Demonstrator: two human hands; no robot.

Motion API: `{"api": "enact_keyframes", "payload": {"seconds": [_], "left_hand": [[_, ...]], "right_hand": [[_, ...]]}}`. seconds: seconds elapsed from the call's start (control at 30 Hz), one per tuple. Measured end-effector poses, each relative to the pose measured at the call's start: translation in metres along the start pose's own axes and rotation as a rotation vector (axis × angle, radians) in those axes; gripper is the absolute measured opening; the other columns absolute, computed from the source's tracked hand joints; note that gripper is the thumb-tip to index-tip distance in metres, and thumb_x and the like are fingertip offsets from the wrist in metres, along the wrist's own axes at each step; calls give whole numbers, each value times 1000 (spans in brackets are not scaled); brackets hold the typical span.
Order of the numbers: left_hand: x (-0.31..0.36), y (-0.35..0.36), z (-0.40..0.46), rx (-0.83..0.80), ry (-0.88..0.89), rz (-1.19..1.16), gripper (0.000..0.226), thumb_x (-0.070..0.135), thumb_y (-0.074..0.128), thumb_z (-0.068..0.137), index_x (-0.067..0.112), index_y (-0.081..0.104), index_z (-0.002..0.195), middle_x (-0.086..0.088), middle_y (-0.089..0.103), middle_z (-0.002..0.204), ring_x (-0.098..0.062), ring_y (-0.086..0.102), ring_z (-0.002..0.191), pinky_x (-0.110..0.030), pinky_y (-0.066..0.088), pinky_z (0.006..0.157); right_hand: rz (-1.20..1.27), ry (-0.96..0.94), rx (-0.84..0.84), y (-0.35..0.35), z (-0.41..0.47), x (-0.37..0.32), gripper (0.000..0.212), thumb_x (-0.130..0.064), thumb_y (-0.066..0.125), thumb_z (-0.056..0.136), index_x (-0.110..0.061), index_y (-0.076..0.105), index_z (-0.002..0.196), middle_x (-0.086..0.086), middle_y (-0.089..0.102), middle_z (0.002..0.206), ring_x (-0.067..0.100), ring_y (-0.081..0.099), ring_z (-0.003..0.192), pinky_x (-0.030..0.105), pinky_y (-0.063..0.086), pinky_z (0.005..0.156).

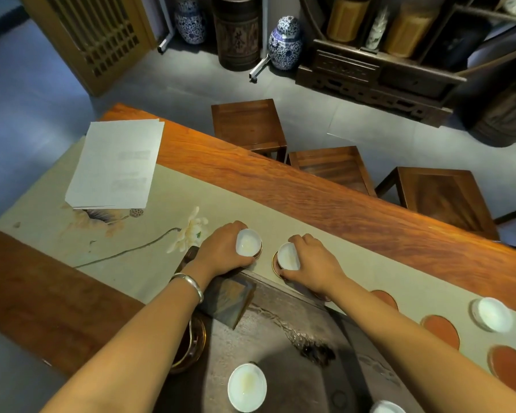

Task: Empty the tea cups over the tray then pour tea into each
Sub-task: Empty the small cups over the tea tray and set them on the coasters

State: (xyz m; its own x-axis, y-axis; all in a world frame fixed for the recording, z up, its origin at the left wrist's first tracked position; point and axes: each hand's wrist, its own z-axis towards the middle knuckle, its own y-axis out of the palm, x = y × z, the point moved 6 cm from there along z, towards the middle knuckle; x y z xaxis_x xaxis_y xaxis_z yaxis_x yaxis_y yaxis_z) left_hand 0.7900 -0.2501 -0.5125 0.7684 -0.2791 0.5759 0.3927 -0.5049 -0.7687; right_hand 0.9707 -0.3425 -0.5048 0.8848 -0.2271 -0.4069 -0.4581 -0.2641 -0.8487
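My left hand grips a small white tea cup that stands on a round coaster on the beige runner. Just to its right, my right hand grips a second white tea cup, tilted a little toward me over its gold-rimmed coaster. Both cups look pale inside. The dark stone tea tray lies below my arms. On it stands a third white cup. Another white cup rests on the runner at far right. A further cup's rim shows at the bottom edge.
Three bare orange coasters lie along the runner to the right. A dark wooden block sits at the tray's left corner, a brown vessel beside it. A stack of papers lies at far left. Wooden stools stand beyond the table.
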Motion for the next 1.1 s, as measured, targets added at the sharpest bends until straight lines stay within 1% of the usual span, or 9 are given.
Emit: {"api": "enact_keyframes", "payload": {"seconds": [0.17,0.37,0.47,0.53,0.83,0.9,0.97,1.03,1.1], "left_hand": [[-3,3,1,-8,0,3,64,37,83,66,16,55,121,-5,63,119,-25,58,107,-38,51,81],[2,6,6,-2,43,-4,62,34,84,65,16,57,118,-4,64,116,-25,58,105,-37,50,78],[1,6,9,-6,33,0,64,37,84,66,17,57,120,-3,64,117,-25,58,106,-40,51,81],[-1,6,8,1,23,-7,62,38,84,66,18,56,118,-3,64,115,-25,58,104,-39,51,81],[-1,6,7,-27,-19,27,63,36,83,66,16,54,118,-6,61,115,-27,57,105,-40,51,81],[-2,6,6,-43,-33,41,67,37,83,65,16,52,121,-6,60,117,-28,57,108,-40,51,82],[0,4,5,-49,-44,43,82,42,85,63,17,48,131,-7,58,125,-28,55,115,-41,51,89],[1,2,1,-37,-57,30,98,48,85,61,18,39,143,-7,54,132,-27,51,122,-43,49,95],[2,-2,-5,-15,-68,16,105,51,85,62,18,34,147,-8,51,135,-27,49,125,-43,47,98]], "right_hand": [[-26,-13,-58,7,6,0,67,-50,70,83,-17,47,136,9,52,128,30,51,119,38,49,85],[-33,-9,-69,13,7,3,68,-49,71,82,-17,46,136,9,52,127,29,50,119,37,48,83],[-44,-6,-82,13,9,3,69,-49,72,80,-17,46,136,9,52,127,29,50,118,37,48,82],[-45,-2,-91,13,9,3,69,-49,73,80,-17,46,135,9,52,127,29,50,118,37,49,83],[-59,17,-127,11,9,-2,72,-48,75,79,-15,45,136,10,52,127,30,49,120,37,49,84],[-72,22,-140,11,8,-4,77,-47,76,79,-14,42,139,12,50,129,32,49,121,39,50,87],[-62,33,-147,10,7,-5,83,-48,78,78,-13,38,143,13,49,132,32,48,124,40,51,90],[-35,43,-145,6,5,-6,89,-49,80,77,-12,35,144,14,47,135,33,47,125,42,50,94],[-17,49,-129,0,-1,-6,91,-51,80,77,-12,34,146,13,46,136,33,47,127,43,50,96]]}}
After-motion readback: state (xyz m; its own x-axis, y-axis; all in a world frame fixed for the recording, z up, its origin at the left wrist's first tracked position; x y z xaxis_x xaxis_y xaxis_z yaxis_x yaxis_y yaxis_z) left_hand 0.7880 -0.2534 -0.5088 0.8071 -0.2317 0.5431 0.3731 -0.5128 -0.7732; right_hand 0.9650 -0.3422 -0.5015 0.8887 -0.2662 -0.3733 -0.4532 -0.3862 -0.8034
